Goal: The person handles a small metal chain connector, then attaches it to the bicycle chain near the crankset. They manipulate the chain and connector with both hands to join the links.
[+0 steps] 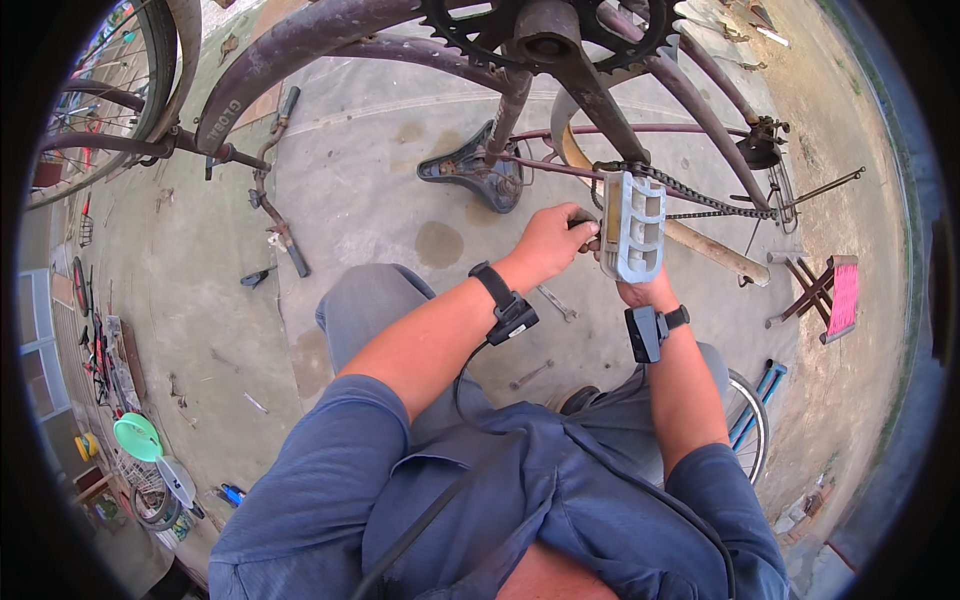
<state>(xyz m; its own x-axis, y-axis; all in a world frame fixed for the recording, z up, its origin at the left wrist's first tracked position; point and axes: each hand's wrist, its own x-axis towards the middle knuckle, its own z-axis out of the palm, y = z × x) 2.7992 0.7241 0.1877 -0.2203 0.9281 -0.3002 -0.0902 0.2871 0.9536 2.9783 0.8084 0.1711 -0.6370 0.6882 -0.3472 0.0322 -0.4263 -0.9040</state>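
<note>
A purple bicycle frame (300, 55) stands upside down before me, its black saddle (480, 172) low near the floor. The toothed chainring (460, 28) is at the top, and a crank arm (606, 105) slants down to a grey pedal (645, 225). My left hand (552, 240) is closed in a pinch just left of the pedal; what lies between its fingertips is too hidden to name. Under the pedal's lower end is my right hand (650, 290), its fingers mostly hidden behind the pedal. Beyond both hands the chain (690, 192) runs to the right.
Wrenches (557, 303) lie on the concrete below my hands. A folding stool (835, 298) with a pink seat stands at right, and a wheel (757, 425) lies by my right arm. At left are the handlebar (275, 205), a green basin (138, 437) and assorted parts.
</note>
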